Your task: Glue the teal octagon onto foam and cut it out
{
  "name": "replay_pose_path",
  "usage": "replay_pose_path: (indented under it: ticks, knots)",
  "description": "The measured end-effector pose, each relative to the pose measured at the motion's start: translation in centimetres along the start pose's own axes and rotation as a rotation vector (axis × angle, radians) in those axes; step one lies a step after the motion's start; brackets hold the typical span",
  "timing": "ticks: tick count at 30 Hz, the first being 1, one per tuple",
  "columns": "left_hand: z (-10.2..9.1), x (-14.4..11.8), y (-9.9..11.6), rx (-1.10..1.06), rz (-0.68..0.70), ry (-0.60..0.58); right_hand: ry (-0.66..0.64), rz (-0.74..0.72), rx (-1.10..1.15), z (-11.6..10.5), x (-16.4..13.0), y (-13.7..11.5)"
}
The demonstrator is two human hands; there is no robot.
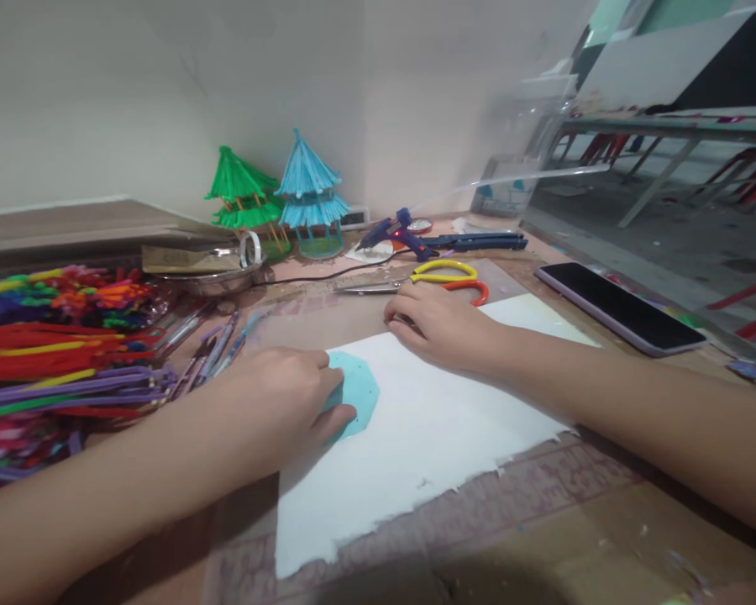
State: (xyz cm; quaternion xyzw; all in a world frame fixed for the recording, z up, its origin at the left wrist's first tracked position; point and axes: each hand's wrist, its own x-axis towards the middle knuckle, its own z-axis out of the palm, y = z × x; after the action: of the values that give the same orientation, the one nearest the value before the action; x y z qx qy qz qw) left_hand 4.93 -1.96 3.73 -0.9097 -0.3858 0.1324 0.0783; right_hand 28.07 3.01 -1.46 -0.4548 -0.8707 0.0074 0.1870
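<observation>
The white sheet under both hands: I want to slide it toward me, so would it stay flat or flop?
The white sheet looks thin, with a ragged torn front edge, so it probably flops when lifted. It lies flat, so it likely slides easily. The left hand pressing the blue cutout would hold it.

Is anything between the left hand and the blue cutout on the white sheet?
Nothing visible. The left hand already rests on the blue cutout, covering its left part, with the cutout flat on the white sheet. The right hand presses the sheet's far edge, apart from the cutout.
</observation>
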Motion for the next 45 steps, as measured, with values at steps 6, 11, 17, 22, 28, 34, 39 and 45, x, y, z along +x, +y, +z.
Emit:
replay_pose_path:
  ticks: [6, 11, 17, 22, 28, 34, 39, 45]
  knots:
    - [0.0, 0.3, -1.8, -0.088, -0.031, 0.079, 0.009, -0.002, 0.007, 0.1, 0.0, 0.1]
    - [-0.6, 0.9, -2.3, -0.179, -0.093, 0.152, 0.002, -0.010, 0.000, 0.1, 0.0, 0.1]
    - [-0.2, 1.4, -2.3, -0.312, 0.084, 0.201, 0.002, -0.006, -0.002, 0.0, -0.1, 0.1]
    - [0.3, 1.4, -1.9, -0.319, 0.053, 0.209, -0.009, 0.001, -0.011, 0.1, 0.0, -0.1]
    - [-1.0, 1.0, -3.0, -0.277, -0.221, 0.168, -0.002, -0.007, -0.001, 0.0, 0.0, 0.0]
    - [-2.0, 0.9, -4.8, -0.354, -0.218, 0.327, 0.004, -0.019, 0.021, 0.0, -0.2, 0.2]
    - [-2.2, 0.6, -4.9, -0.372, -0.179, 0.399, 0.019, -0.039, 0.026, 0.1, -0.3, 0.3]
    - [-1.8, 0.6, -5.0, -0.362, -0.143, 0.476, 0.020, -0.039, 0.019, 0.2, -0.3, 0.2]
